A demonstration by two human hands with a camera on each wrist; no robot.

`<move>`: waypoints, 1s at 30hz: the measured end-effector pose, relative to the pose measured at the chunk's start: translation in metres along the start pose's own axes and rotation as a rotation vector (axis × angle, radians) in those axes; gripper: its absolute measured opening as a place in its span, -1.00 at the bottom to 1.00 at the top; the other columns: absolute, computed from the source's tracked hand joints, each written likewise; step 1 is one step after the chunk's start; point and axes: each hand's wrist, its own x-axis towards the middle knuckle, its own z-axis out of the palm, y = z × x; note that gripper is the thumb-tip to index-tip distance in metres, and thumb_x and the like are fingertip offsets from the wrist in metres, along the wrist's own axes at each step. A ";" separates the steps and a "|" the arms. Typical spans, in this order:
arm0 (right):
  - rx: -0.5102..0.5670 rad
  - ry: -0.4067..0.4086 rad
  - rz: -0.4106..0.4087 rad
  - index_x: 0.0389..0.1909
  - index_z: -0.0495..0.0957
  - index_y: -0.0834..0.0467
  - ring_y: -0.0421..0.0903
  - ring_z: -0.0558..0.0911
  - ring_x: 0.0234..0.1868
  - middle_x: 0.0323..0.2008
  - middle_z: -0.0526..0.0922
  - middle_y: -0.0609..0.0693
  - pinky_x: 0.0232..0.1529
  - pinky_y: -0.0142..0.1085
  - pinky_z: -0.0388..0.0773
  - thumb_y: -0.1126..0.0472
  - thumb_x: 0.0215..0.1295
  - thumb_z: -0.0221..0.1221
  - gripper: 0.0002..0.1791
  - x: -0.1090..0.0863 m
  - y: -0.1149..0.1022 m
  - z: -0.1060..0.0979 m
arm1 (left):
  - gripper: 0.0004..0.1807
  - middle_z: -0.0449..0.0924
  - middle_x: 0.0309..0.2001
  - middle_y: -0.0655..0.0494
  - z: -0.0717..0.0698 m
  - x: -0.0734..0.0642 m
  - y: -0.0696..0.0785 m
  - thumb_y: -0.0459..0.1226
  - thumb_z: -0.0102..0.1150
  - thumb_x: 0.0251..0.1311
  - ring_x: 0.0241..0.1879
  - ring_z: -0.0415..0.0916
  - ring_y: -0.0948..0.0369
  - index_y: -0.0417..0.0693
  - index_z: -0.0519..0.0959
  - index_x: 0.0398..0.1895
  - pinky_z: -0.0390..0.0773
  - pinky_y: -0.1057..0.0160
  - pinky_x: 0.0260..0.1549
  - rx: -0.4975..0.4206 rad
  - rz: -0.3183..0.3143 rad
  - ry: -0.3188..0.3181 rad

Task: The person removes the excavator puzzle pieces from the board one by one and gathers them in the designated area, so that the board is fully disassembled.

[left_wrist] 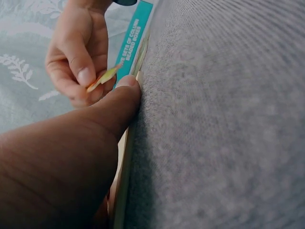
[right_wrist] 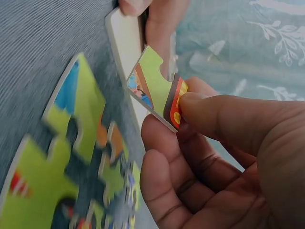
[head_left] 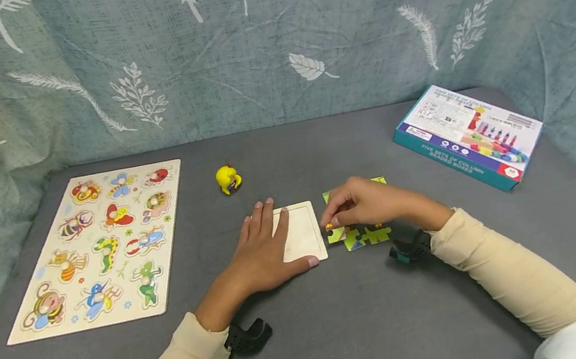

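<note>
My left hand (head_left: 261, 250) lies flat with spread fingers on a pale wooden puzzle tray (head_left: 303, 234), its thumb along the near edge. To the right, my right hand (head_left: 363, 202) pinches a green puzzle piece (right_wrist: 155, 83) with a red, yellow and brown part between thumb and fingers. In the right wrist view that piece is held up, tilted, in front of the tray. Several loose green puzzle pieces (head_left: 368, 236) lie on the table under and beside the right hand, which partly hides them.
A wooden board of insect pictures (head_left: 105, 251) lies at the left. Behind the tray stands a small yellow toy (head_left: 228, 179). A teal and white box (head_left: 469, 136) lies at the back right, and a leaf-patterned curtain (head_left: 244, 53) hangs behind the grey table (head_left: 348, 334).
</note>
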 end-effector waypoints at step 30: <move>-0.071 0.113 0.258 -0.13 0.70 0.26 -0.16 0.60 -0.23 -0.18 0.72 0.03 -0.21 -0.31 0.55 0.34 0.35 0.19 -0.83 -0.075 0.020 -0.034 | 0.15 -0.48 0.53 -0.18 -0.001 -0.001 -0.002 0.40 -0.04 0.16 0.48 -0.59 -0.04 -0.14 -0.17 0.56 -0.41 -0.08 0.36 -0.009 -0.023 -0.017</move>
